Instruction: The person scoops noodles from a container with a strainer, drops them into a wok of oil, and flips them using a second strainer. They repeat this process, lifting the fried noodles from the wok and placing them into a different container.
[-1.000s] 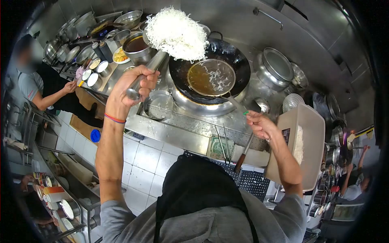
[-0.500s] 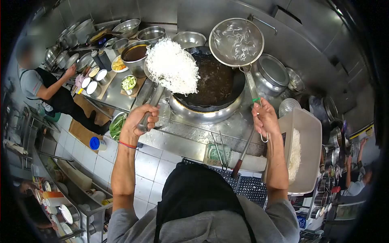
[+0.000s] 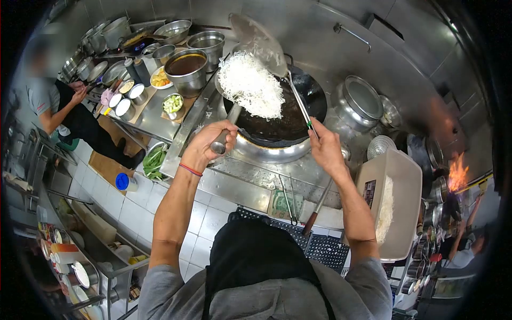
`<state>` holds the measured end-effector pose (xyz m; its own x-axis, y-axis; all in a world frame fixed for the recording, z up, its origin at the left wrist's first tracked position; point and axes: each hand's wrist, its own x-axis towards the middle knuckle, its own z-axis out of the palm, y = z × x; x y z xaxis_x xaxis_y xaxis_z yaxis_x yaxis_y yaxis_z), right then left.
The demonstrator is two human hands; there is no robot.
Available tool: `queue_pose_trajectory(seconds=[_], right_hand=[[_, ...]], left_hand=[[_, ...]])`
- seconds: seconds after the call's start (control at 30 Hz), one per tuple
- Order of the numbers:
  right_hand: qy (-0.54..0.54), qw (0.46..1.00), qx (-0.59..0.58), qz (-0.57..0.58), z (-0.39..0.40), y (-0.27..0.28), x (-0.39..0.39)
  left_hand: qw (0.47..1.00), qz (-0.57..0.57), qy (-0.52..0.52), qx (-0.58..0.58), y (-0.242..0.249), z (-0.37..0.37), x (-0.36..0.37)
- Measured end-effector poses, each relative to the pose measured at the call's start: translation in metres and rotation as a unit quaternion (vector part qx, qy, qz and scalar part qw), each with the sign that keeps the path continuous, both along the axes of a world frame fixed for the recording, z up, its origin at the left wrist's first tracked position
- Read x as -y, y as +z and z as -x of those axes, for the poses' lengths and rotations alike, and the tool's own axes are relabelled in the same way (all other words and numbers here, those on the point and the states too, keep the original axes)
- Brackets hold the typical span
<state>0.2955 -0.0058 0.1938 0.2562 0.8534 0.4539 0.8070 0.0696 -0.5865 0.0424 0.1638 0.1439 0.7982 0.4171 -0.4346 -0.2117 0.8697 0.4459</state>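
White noodles [image 3: 250,85], black wok [image 3: 290,114], green veg [image 3: 154,160], blue lid [image 3: 122,181], orange flame [image 3: 457,172].

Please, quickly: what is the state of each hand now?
Left hand: closed on the ladle handle, noodles on it.
Right hand: closed on the strainer handle.

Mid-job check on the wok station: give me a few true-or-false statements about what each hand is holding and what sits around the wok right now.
1. The left hand grips the metal handle of a utensil carrying a heap of white noodles over the dark round wok. True.
2. The right hand is empty. False: it holds the thin handle of a round wire-mesh strainer, tilted over the noodles.
3. The beige plastic bin to the right holds white noodles. True.
4. The steel pot of brown liquid sits right of the wok. False: it is to the left.
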Motion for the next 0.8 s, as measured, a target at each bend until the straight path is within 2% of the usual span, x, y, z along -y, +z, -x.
queue_pose_trajectory(seconds=[0.07, 0.13, 0.17, 0.23, 0.27, 0.3, 0.33, 0.4, 0.5, 0.7, 0.8], right_hand=[[0.029, 0.999, -0.030, 0.005, 0.000, 0.002, 0.000], [0.016, 0.998, 0.019, -0.062, 0.002, -0.003, -0.002], [0.017, 0.998, 0.019, -0.060, 0.000, -0.006, -0.002], [0.041, 0.990, -0.134, 0.022, -0.002, -0.008, -0.005], [0.043, 0.989, -0.138, 0.022, 0.001, -0.005, -0.004], [0.045, 0.956, -0.283, 0.069, 0.005, 0.001, -0.001], [0.047, 0.899, -0.420, 0.118, 0.011, 0.010, 0.002], [0.097, 0.828, -0.547, 0.069, 0.014, 0.012, 0.004], [0.106, 0.777, -0.620, 0.021, 0.006, 0.008, 0.013], [0.066, 0.769, -0.636, 0.014, -0.012, -0.016, 0.041], [0.041, 0.758, -0.650, 0.021, -0.019, -0.032, 0.056]], left_hand=[[1.000, 0.005, -0.002, -0.002, -0.001, 0.000, 0.000], [1.000, -0.022, -0.011, 0.015, -0.002, 0.004, 0.001], [1.000, -0.020, -0.009, 0.015, -0.001, 0.006, 0.003], [0.999, -0.035, 0.011, -0.002, 0.004, 0.011, 0.007], [0.999, -0.036, 0.013, -0.006, 0.005, 0.015, 0.008], [0.999, -0.032, 0.005, 0.009, 0.005, 0.020, 0.008], [0.999, -0.026, -0.001, 0.025, 0.007, 0.026, 0.009], [0.999, 0.000, 0.011, 0.042, 0.013, 0.042, 0.015], [0.998, 0.006, 0.038, 0.050, 0.027, 0.077, 0.034], [0.993, -0.061, 0.096, 0.018, 0.015, 0.159, 0.084], [0.987, -0.063, 0.141, -0.029, -0.014, 0.186, 0.112]])
